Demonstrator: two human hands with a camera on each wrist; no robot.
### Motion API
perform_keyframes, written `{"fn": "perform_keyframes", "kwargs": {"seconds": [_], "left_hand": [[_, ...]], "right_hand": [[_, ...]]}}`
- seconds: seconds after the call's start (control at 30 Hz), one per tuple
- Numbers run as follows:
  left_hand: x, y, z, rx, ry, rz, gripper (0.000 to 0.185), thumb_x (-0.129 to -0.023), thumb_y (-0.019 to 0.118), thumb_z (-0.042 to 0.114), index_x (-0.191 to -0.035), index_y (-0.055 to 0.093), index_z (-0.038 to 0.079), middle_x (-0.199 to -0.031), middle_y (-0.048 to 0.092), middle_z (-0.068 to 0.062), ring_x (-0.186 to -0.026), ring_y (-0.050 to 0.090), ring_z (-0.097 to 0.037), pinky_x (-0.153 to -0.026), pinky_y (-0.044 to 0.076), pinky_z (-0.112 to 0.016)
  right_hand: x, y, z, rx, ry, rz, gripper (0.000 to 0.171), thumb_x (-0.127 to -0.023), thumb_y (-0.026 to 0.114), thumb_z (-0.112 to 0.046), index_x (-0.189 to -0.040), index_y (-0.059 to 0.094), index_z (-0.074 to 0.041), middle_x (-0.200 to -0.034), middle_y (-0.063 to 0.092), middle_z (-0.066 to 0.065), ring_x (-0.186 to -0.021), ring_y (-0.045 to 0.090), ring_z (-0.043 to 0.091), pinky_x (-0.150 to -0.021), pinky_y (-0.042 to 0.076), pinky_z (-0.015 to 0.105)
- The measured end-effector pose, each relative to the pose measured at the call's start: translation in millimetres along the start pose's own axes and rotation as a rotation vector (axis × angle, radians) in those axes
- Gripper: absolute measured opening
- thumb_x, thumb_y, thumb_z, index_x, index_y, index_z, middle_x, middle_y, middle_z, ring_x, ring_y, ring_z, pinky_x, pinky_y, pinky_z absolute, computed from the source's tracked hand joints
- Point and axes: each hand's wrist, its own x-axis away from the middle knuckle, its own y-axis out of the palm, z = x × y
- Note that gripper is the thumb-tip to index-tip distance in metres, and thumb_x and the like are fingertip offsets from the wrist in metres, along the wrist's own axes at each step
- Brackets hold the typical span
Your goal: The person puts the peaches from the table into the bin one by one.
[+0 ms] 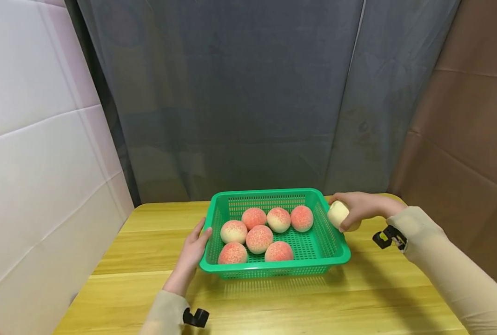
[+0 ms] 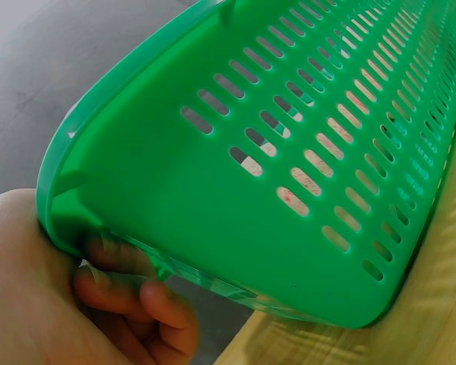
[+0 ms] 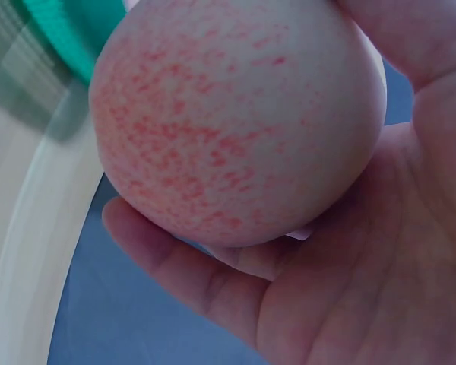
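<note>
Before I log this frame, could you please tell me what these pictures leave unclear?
- Left wrist view: the peaches show only as bits through the basket wall slots.
- Right wrist view: the held peach fills the frame; the background is blurred.
- Head view: the right hand covers part of that peach.

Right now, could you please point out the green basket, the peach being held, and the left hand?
green basket (image 1: 273, 268): head view, front rim.
held peach (image 3: 235, 122): right wrist view, speckled middle.
left hand (image 1: 193, 251): head view, back of hand.
</note>
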Motion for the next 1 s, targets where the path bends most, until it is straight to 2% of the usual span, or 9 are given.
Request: {"fn": "perform_keyframes", "kwargs": {"seconds": [0.2,0.33,0.43,0.53,0.7,0.83,1.0], "left_hand": [[0.4,0.8,-1.0,0.026,0.0,0.005,0.061,-0.104,0.045,0.027,-0.155,0.019,0.005,-0.158,0.019,-0.02,-0.142,0.019,-0.039,-0.111,0.026,-0.054],[-0.7,2.6,-0.9,0.022,0.002,0.014,0.06,-0.104,0.046,0.026,-0.154,0.02,0.004,-0.157,0.02,-0.02,-0.142,0.02,-0.039,-0.11,0.027,-0.053],[-1.9,4.1,0.5,0.019,0.005,0.018,0.06,-0.104,0.046,0.026,-0.154,0.021,0.004,-0.156,0.023,-0.02,-0.14,0.026,-0.04,-0.108,0.03,-0.054],[-3.1,6.6,1.4,0.007,0.011,0.012,0.06,-0.104,0.046,0.027,-0.154,0.021,0.004,-0.156,0.023,-0.02,-0.141,0.024,-0.04,-0.109,0.029,-0.055],[-3.0,11.0,0.3,0.002,0.014,0.007,0.06,-0.104,0.046,0.027,-0.154,0.021,0.005,-0.157,0.021,-0.02,-0.143,0.018,-0.039,-0.11,0.025,-0.055],[-3.1,14.6,0.0,0.002,0.013,0.008,0.06,-0.104,0.046,0.028,-0.155,0.021,0.006,-0.157,0.022,-0.019,-0.143,0.018,-0.039,-0.111,0.024,-0.055],[-3.8,17.1,1.4,0.012,0.014,0.0,0.06,-0.104,0.045,0.026,-0.155,0.02,0.006,-0.157,0.021,-0.02,-0.142,0.02,-0.039,-0.11,0.027,-0.055]], "right_hand": [[-20.3,2.3,-12.6,0.029,-0.023,-0.031,0.072,-0.07,0.082,-0.022,-0.13,0.048,0.0,-0.103,0.057,0.009,-0.082,0.055,0.021,-0.067,0.05,0.034],[-34.0,8.7,-17.9,0.032,-0.042,-0.073,0.074,-0.069,0.082,-0.02,-0.131,0.048,0.001,-0.102,0.057,0.009,-0.082,0.055,0.021,-0.066,0.05,0.033],[-43.6,14.2,-22.0,0.054,-0.037,-0.104,0.076,-0.069,0.082,-0.02,-0.133,0.047,0.001,-0.103,0.056,0.009,-0.083,0.054,0.021,-0.066,0.05,0.033],[-51.3,20.1,-26.0,0.092,-0.017,-0.127,0.078,-0.068,0.082,-0.02,-0.135,0.046,0.0,-0.106,0.055,0.008,-0.084,0.054,0.021,-0.067,0.049,0.033],[-61.7,28.6,-32.5,0.132,-0.007,-0.163,0.076,-0.068,0.083,-0.021,-0.135,0.049,-0.005,-0.108,0.054,0.005,-0.087,0.054,0.02,-0.068,0.05,0.033],[-67.7,33.3,-35.9,0.144,-0.022,-0.174,0.072,-0.067,0.084,-0.021,-0.131,0.052,-0.006,-0.104,0.056,0.003,-0.086,0.054,0.02,-0.068,0.05,0.033],[-72.3,37.5,-37.9,0.15,-0.017,-0.186,0.075,-0.068,0.084,-0.023,-0.133,0.051,-0.006,-0.106,0.056,0.004,-0.088,0.054,0.021,-0.069,0.05,0.034]]}}
